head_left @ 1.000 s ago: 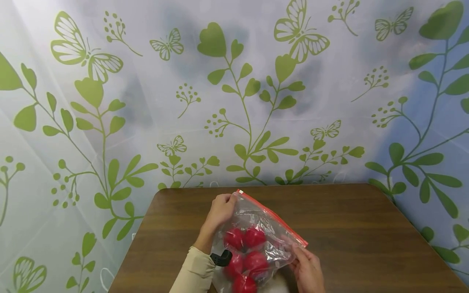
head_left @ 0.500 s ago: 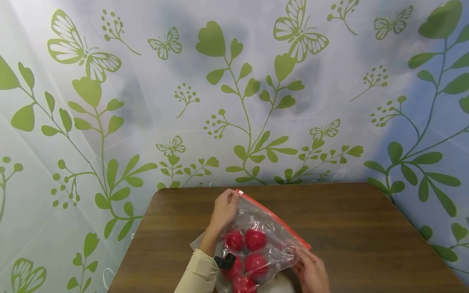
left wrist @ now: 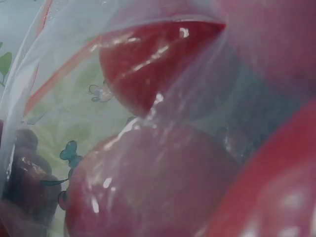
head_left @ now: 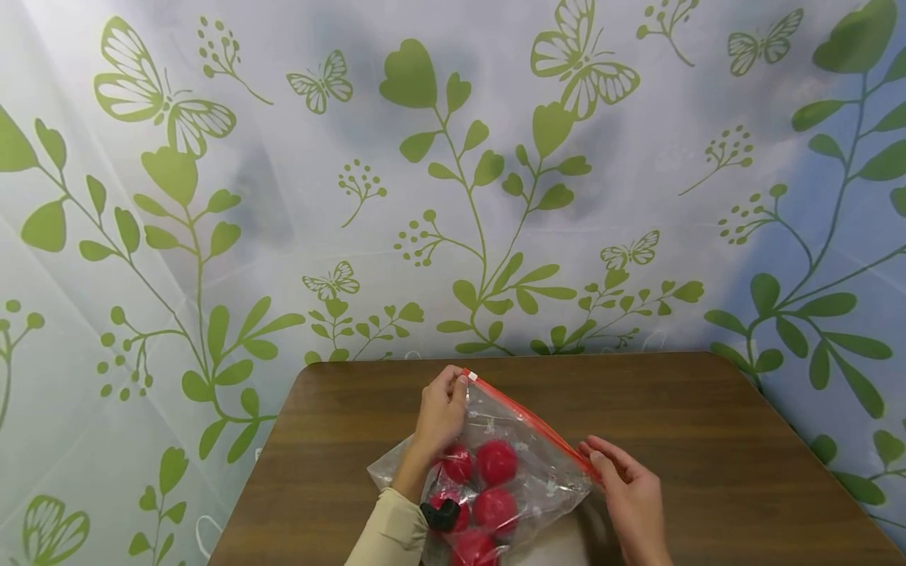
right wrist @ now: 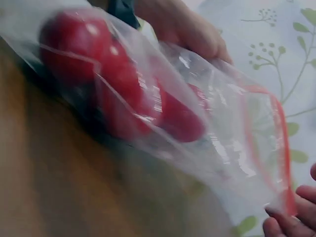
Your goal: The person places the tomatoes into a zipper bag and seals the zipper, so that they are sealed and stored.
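Note:
A clear slider zip bag (head_left: 548, 489) with a red zip strip (head_left: 527, 415) slants above the table. Several red, round, shiny things (head_left: 497, 462) lie inside it; their kind is not plain. My left hand (head_left: 439, 417) pinches the bag's upper corner, beside the small white slider (head_left: 472, 376). At the strip's other end, my right hand (head_left: 632, 491) pinches the lower right corner between thumb and fingers. Seen from the right wrist, the bag's mouth gapes between the two red edges (right wrist: 282, 133). In the left wrist view, the plastic and a red round thing (left wrist: 143, 182) fill most of the picture.
The brown wooden table (head_left: 708, 440) reaches back to a pale curtain (head_left: 283, 196) printed with green leaves and butterflies. Under the bag, near the bottom edge, sits a pale object (head_left: 555, 546), mostly hidden. A black band (head_left: 440, 515) circles the left wrist.
My right hand has shifted right and up from the bag's side onto the end of the red strip, drawing the bag tauter. The left hand has moved slightly right, still holding its corner.

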A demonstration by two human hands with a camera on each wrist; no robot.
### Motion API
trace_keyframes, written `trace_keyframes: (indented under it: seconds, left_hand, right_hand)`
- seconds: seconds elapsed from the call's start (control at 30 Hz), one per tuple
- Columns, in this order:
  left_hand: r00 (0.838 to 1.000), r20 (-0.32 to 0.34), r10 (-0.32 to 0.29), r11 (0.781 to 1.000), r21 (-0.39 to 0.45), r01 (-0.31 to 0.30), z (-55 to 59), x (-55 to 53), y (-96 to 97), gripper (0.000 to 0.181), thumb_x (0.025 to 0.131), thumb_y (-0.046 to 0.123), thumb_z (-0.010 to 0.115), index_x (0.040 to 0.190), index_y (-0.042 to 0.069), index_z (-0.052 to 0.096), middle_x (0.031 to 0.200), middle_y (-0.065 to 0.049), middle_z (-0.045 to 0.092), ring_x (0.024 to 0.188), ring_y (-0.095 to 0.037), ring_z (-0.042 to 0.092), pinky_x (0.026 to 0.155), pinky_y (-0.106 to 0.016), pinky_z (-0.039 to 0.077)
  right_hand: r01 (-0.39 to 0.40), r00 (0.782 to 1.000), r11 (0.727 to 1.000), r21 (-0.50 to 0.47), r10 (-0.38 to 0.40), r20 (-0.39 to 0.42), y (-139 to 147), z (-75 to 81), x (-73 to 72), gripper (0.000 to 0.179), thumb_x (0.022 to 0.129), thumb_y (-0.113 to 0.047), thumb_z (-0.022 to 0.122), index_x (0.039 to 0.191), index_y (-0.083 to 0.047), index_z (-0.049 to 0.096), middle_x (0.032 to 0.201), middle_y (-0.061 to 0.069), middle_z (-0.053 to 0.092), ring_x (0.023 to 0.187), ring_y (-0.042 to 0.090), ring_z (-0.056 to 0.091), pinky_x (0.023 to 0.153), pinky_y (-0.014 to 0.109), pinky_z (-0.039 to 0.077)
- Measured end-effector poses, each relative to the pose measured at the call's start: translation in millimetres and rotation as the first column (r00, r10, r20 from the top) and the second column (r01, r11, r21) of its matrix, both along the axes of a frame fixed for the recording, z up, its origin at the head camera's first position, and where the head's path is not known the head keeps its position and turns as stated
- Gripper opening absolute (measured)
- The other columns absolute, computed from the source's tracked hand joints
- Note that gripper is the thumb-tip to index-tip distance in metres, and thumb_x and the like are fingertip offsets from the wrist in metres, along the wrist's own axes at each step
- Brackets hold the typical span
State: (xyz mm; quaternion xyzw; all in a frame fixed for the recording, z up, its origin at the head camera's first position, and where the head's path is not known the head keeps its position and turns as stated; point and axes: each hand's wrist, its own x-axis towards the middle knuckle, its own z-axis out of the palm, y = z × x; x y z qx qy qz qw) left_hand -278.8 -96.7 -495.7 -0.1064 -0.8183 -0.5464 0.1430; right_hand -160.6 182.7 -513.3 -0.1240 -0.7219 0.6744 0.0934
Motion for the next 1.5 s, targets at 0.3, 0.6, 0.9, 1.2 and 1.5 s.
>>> trace_keyframes:
  seconds: [0.3,0.6,0.9,1.2,1.5]
  left_hand:
    - [0.998,-0.040,0.039,0.999,-0.028,-0.040,-1.0,2.9,5.8,0.014,0.110,0.012,0.061,0.105,0.014,0.074,0.077,-0.004,0.075,0.061,-0.006,0.053,0.057,-0.024,0.045]
    - [0.995,-0.093,0.031,0.998,-0.056,-0.036,-1.2,7.4,12.3,0.014,0.112,0.016,0.058,0.110,0.011,0.070,0.077,-0.003,0.077,0.058,-0.003,0.047,0.056,-0.022,0.041]
    - [0.979,-0.202,0.042,0.995,-0.075,-0.058,-2.8,6.3,14.4,0.016,0.113,0.018,0.060,0.108,0.009,0.072,0.061,0.008,0.055,0.054,0.001,0.035,0.053,-0.020,0.033]
    - [0.974,-0.220,0.060,0.995,-0.064,-0.075,-4.7,5.4,18.0,0.016,0.112,0.020,0.062,0.104,0.012,0.074,0.074,-0.002,0.070,0.063,-0.004,0.050,0.059,-0.023,0.044]
    - [0.978,-0.201,0.059,0.996,-0.059,-0.072,-3.2,5.3,19.1,0.015,0.111,0.019,0.063,0.104,0.014,0.076,0.094,-0.005,0.079,0.078,-0.013,0.062,0.068,-0.026,0.050]
  right_hand:
    - [0.128,0.964,0.886,0.445,-0.006,-0.265,-23.0,33.5,-26.8,0.026,0.096,-0.027,0.087,0.122,-0.024,0.084,0.117,-0.005,0.085,0.105,-0.001,0.077,0.088,0.006,0.053]
    - [-0.016,0.912,0.828,0.560,0.242,-0.331,-66.4,48.5,-55.2,0.029,0.093,-0.018,0.090,0.121,-0.014,0.084,0.114,0.000,0.085,0.105,0.022,0.082,0.089,0.050,0.066]
    - [-0.064,0.868,0.806,0.589,0.336,-0.365,-98.8,57.9,-84.2,0.026,0.095,-0.013,0.086,0.121,-0.011,0.083,0.112,0.006,0.085,0.106,0.027,0.082,0.086,0.052,0.066]
    - [-0.029,0.872,0.769,0.639,0.331,-0.360,-114.1,55.9,-101.5,0.022,0.096,-0.016,0.086,0.116,-0.008,0.084,0.107,0.004,0.085,0.099,0.026,0.082,0.081,0.047,0.066]
    - [-0.038,0.897,0.788,0.615,0.298,-0.327,-115.2,50.2,-105.5,0.011,0.099,-0.018,0.083,0.109,-0.015,0.086,0.098,-0.001,0.084,0.084,0.015,0.078,0.076,0.040,0.065]
